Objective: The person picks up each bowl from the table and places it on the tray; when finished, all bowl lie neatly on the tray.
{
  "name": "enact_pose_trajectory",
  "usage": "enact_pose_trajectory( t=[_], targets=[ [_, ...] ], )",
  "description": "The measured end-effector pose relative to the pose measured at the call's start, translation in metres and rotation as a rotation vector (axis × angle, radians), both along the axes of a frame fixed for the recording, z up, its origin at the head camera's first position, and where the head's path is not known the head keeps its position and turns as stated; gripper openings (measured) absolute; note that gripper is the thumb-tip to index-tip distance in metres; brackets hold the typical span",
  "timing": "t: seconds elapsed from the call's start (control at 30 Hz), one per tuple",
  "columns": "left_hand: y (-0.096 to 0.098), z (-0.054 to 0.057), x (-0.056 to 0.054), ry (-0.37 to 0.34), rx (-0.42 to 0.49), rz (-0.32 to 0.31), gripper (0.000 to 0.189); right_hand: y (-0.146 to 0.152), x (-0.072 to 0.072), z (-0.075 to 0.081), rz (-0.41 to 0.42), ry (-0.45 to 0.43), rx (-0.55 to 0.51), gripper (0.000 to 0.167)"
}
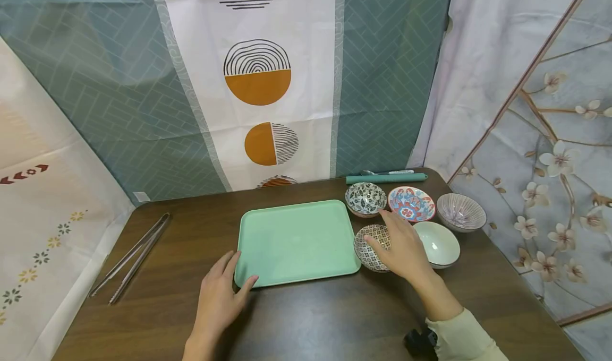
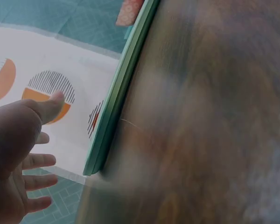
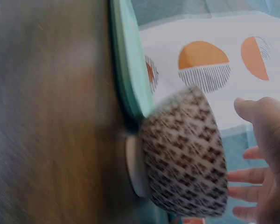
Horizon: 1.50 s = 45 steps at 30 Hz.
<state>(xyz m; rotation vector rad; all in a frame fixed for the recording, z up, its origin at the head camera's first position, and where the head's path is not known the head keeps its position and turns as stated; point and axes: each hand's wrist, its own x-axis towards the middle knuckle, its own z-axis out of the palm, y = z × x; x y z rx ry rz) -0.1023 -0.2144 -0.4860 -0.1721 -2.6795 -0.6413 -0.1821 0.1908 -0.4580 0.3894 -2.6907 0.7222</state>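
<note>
A mint-green tray (image 1: 296, 241) lies bare in the middle of the dark wooden table (image 1: 311, 318). My left hand (image 1: 224, 281) lies open at the tray's front-left corner, with the thumb against its front edge. In the left wrist view the left hand (image 2: 23, 154) is spread beside the tray's rim (image 2: 116, 98). My right hand (image 1: 394, 239) hovers open over a brown patterned bowl (image 1: 369, 250) just right of the tray. The right wrist view shows that bowl (image 3: 186, 149) close to the spread right hand (image 3: 261, 158); whether they touch I cannot tell.
Right of the tray stand a black-and-white floral bowl (image 1: 365, 198), a red-and-blue bowl (image 1: 411, 203), a purple striped bowl (image 1: 460, 211) and a white bowl (image 1: 437, 242). A teal rod (image 1: 386, 178) lies behind them. Metal tongs (image 1: 131, 257) lie at the left. Curtains close in the table.
</note>
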Motion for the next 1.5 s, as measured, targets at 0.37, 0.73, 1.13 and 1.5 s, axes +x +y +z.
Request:
enact_pose_trajectory(
  t=[0.37, 0.73, 1.13, 1.5],
  targets=[
    [-0.006, -0.01, -0.003, -0.069, 0.277, 0.075, 0.053, 0.03, -0.01, 0.015, -0.081, 0.01, -0.203, 0.059],
    [-0.009, -0.018, -0.007, -0.161, 0.385, 0.112, 0.048, 0.063, -0.02, 0.026, -0.169, 0.012, -0.306, 0.052],
    [-0.008, -0.019, -0.009, -0.235, 0.455, 0.192, 0.043, 0.105, -0.026, 0.028, -0.259, -0.006, -0.349, 0.055],
    [-0.009, -0.02, -0.01, -0.254, 0.447, 0.196, 0.042, 0.144, -0.026, 0.011, -0.456, 0.002, -0.332, 0.051]
  ],
)
